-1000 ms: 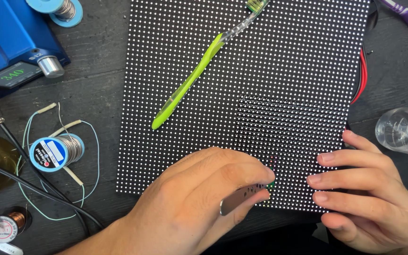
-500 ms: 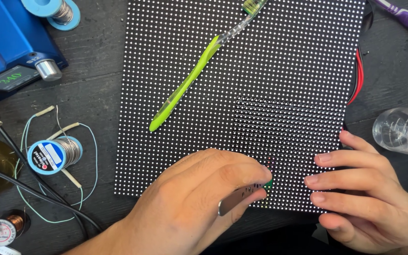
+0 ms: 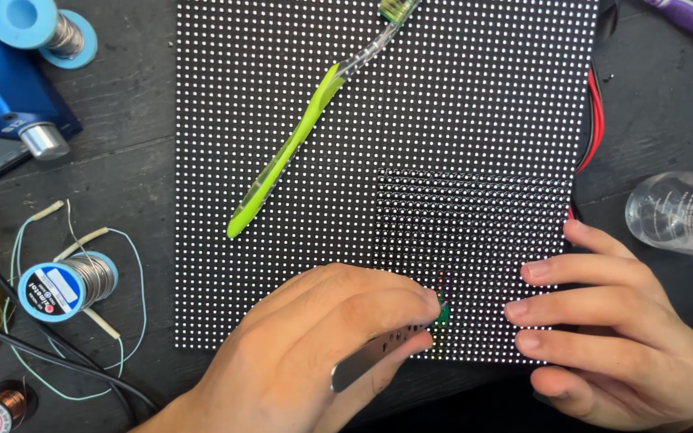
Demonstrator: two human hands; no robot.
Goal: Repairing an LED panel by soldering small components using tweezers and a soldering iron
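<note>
Near edge of the dotted LED panel (image 3: 378,160): the left hand (image 3: 314,361) has its grip pinched on metal tweezers (image 3: 370,361) at a tiny green part (image 3: 443,311); the right hand (image 3: 611,329) lies spread flat on the panel. The part looks light and fragile, best nipped by its sides

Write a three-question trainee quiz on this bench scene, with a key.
1. True or false: the green toothbrush lies on the dotted panel.
2. Which hand holds the metal tweezers? A. left hand B. right hand
3. Fill in: the solder spool lies to the ___ of the panel in the picture.

Key: 1 true. 2 A; the right hand only rests its fingers on the panel edge. 3 left.
</note>
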